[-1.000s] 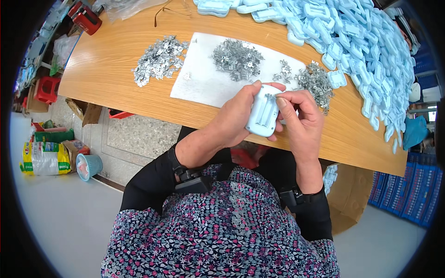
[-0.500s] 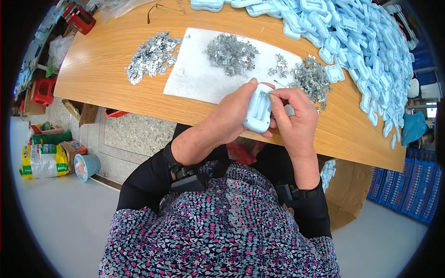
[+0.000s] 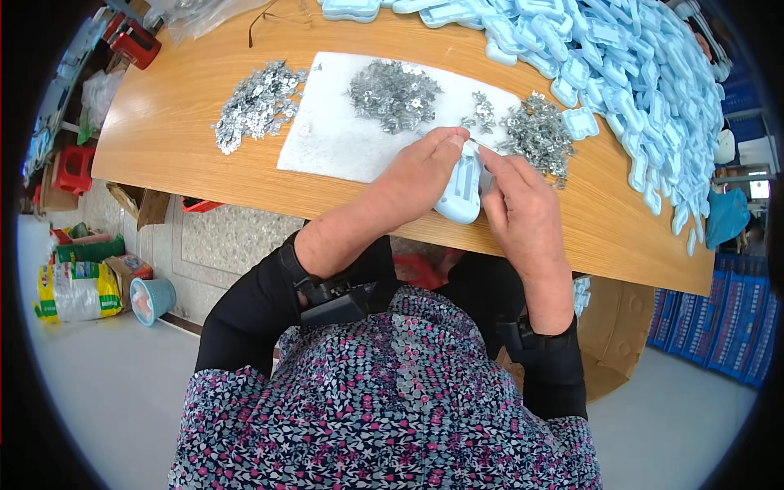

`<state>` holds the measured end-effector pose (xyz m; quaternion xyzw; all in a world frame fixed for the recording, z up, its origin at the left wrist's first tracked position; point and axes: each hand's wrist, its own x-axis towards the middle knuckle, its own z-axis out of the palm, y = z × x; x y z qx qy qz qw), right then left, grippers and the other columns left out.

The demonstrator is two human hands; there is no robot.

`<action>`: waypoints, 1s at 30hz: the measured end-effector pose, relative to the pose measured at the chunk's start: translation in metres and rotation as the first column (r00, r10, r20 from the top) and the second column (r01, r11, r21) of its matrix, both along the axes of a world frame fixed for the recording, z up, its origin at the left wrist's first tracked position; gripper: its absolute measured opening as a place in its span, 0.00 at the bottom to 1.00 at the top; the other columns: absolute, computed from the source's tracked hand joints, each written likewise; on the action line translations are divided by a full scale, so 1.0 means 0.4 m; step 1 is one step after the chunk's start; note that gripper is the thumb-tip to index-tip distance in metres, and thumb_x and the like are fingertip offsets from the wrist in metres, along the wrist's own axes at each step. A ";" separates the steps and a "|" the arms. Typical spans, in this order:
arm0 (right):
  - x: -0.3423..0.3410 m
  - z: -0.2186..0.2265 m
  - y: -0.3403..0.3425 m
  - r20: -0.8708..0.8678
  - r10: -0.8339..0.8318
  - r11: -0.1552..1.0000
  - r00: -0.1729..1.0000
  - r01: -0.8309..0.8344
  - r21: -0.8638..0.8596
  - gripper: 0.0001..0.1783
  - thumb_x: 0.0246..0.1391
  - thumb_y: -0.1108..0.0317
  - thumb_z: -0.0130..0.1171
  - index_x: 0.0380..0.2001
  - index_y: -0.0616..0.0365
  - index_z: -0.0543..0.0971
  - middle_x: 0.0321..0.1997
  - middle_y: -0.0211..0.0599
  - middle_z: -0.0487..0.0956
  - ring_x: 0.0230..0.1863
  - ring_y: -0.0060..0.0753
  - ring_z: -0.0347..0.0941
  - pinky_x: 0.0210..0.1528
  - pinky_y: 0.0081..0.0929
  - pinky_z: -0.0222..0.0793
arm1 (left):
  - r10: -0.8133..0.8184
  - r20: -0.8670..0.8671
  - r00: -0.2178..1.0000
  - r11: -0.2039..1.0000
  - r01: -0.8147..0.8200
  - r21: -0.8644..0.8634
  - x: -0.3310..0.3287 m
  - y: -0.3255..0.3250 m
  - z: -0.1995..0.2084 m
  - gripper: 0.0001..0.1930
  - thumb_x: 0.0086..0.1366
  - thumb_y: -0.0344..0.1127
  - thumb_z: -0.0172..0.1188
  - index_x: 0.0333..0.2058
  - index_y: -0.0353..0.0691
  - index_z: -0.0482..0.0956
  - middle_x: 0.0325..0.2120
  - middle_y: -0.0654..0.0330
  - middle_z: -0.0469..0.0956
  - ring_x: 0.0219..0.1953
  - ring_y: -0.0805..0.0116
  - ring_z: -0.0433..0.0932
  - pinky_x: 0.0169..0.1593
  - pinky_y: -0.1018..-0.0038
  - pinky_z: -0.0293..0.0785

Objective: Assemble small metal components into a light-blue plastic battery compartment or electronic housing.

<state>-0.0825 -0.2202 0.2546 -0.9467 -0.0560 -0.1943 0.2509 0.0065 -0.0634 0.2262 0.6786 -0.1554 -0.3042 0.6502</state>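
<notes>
Your left hand [image 3: 416, 175] has come up over the far end of the light-blue battery casing [image 3: 457, 206] since half a second ago, hiding that end.

From the left: loose flat metal tabs [image 3: 257, 106] lie on the bare counter [image 3: 175, 139], then a white pad [image 3: 322, 151] toward its near edge, bearing a heap of metal clips [image 3: 394, 94]. Your left hand grips the casing, which you hold tilted above the counter's near edge, open bay facing up. Your right hand [image 3: 525, 204] is curled, index fingertip at the casing's far end; whether it pinches anything, you can't tell from here. Beside the pad's right end sits a clip pile [image 3: 539, 137], then blue casings [image 3: 653, 114] along the counter's right edge.

You seem to be seating something small in the bay's far end; that calls for a steady left grip and light fingertip pressure.
</notes>
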 end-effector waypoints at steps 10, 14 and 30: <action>-0.005 -0.033 -0.006 0.108 0.032 0.999 0.994 -0.033 0.005 0.20 0.49 0.79 0.59 0.47 0.56 0.82 0.37 0.42 0.78 0.39 0.48 0.76 0.41 0.40 0.74 | -0.096 0.013 0.995 0.992 0.097 -0.077 0.005 0.004 0.011 0.22 0.76 0.42 0.38 0.57 0.36 0.73 0.51 0.57 0.76 0.52 0.69 0.73 0.58 0.73 0.68; -0.004 -0.025 0.013 0.121 0.037 0.998 0.992 -0.032 -0.047 0.17 0.51 0.79 0.58 0.46 0.57 0.81 0.36 0.42 0.77 0.39 0.47 0.75 0.40 0.40 0.73 | -0.065 0.099 0.993 0.996 0.070 -0.057 -0.002 0.004 -0.011 0.21 0.76 0.39 0.40 0.58 0.35 0.73 0.53 0.55 0.75 0.54 0.69 0.72 0.60 0.72 0.66; 0.003 -0.054 -0.013 -0.020 -0.045 0.999 0.999 0.045 -0.002 0.24 0.52 0.78 0.56 0.54 0.60 0.77 0.46 0.49 0.79 0.48 0.54 0.75 0.52 0.42 0.72 | -0.249 0.615 0.748 0.792 -0.209 0.574 0.012 0.019 0.095 0.20 0.75 0.44 0.44 0.56 0.37 0.71 0.25 0.39 0.80 0.32 0.36 0.79 0.40 0.48 0.74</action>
